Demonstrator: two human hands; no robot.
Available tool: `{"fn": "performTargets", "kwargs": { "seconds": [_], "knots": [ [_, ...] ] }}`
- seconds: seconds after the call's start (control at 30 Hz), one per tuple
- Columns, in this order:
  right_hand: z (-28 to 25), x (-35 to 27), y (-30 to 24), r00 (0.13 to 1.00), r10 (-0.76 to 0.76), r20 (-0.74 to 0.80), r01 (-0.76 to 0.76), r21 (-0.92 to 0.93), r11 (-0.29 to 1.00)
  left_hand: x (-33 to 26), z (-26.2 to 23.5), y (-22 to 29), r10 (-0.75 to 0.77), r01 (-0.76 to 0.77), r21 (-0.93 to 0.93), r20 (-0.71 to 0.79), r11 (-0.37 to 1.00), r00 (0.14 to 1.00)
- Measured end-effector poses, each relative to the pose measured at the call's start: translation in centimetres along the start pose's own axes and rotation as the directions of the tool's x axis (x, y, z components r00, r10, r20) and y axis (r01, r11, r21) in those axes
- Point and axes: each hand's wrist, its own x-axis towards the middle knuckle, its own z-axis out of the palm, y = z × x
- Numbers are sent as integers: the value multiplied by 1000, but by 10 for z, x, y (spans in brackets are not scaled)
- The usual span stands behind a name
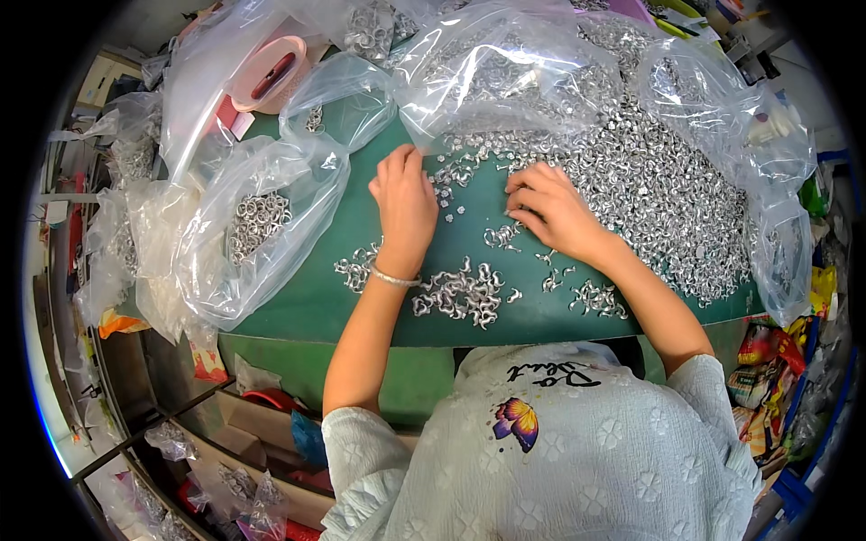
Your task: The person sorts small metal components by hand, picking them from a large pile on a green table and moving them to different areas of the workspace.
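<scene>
Pale shirt fabric (595, 460) lies nearest me. Beyond it, silvery metal pieces (658, 180) spread across the green table (307, 311). Sorting is underway, I judge, and next needs a careful pinch: left hand (406, 200) and right hand (555, 212) curl, but I cannot tell whether either grip holds one.

Pale butterfly-print shirt (613, 451), whitish bracelet (394, 279)

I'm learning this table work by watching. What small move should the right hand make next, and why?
Probably the right hand should pinch a piece from the little cluster of small, curved, silver metal pieces close by: they lie loose on the dark green tabletop, apart from the large, shiny silver heap.
</scene>
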Motion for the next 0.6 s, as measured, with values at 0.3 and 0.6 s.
{"fn": "performTargets", "kwargs": {
  "seconds": [0.3, 0.6],
  "knots": [
    [-4, -9, 7, 996, 79, 38, -85, 190, 978, -10, 4, 31, 151, -149, -29, 130, 988, 980],
    [1, 20, 6, 997, 67, 45, -68, 9, 998, -2, -4, 7, 39, -40, -255, -10, 966, 999]
  ]
}}
